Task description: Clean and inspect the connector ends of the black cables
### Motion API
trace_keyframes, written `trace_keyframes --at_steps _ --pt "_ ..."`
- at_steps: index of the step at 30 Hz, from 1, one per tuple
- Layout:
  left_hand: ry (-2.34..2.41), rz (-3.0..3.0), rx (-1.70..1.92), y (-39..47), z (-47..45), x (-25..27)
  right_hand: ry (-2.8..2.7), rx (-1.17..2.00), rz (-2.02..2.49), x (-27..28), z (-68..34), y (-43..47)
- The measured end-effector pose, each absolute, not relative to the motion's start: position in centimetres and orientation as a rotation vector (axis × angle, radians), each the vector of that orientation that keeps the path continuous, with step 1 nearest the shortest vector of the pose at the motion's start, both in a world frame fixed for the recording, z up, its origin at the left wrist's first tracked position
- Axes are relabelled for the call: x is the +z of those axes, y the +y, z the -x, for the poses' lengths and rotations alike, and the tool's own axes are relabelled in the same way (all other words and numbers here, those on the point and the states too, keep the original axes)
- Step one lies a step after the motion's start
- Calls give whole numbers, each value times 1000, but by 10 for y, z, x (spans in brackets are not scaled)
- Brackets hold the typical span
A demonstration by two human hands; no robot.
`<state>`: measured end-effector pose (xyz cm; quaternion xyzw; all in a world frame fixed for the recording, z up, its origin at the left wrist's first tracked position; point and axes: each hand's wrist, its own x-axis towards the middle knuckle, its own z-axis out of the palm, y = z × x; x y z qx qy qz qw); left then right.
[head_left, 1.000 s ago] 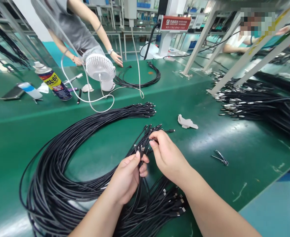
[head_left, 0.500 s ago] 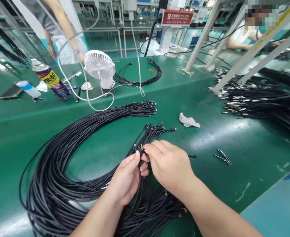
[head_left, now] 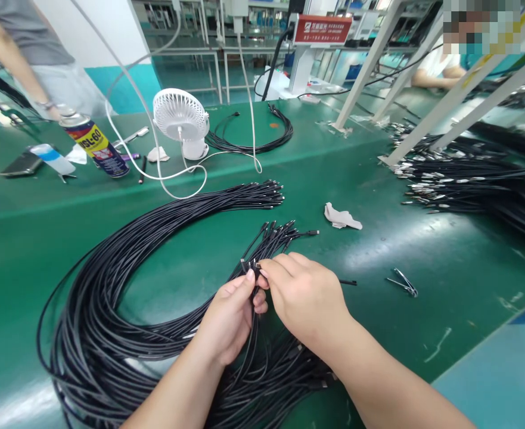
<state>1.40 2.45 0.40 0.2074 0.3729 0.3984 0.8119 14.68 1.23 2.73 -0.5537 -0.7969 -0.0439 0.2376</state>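
Note:
Several black USB cables are gathered in my left hand, their connector ends standing up between thumb and fingers. My right hand is closed, its thumb and forefinger pinched at one of these connectors; the fingertips are partly hidden. A thin black end shows beyond the right knuckles, and I cannot tell whether that hand holds it. Around my hands lies a large curved bundle of black cables. One set of its ends lies just beyond my fingers, and larger plugs lie below my right wrist.
A white fan, a spray can and a smaller cable coil stand farther back on the green table. To the right lie a crumpled white scrap, nail clippers and a cable pile. Two other people are beyond.
My hands stay almost in place, with the connectors shifting slightly between the fingertips. The standing person at the back left has moved farther left.

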Motion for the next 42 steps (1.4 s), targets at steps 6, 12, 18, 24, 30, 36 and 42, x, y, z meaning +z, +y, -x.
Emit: trace_keyframes --at_steps 6,12,18,24,30,36,42 --pt "814 -449 849 25 -14 5 -2186 -103 1518 30 -148 12" --pt "824 -459 860 25 -14 4 -2198 -107 1531 30 -149 12" --pt "830 -461 856 25 -13 3 -2213 -99 1547 31 -151 11" --pt "831 -471 853 25 -13 4 -2217 -90 1524 32 -153 11" --pt "838 -484 854 25 -13 4 -2205 -110 1511 32 -155 11" --pt "831 -490 854 25 -13 3 -2203 -126 1500 32 -156 10" --pt "809 -488 863 24 -12 1 -2214 -131 1484 32 -157 11"
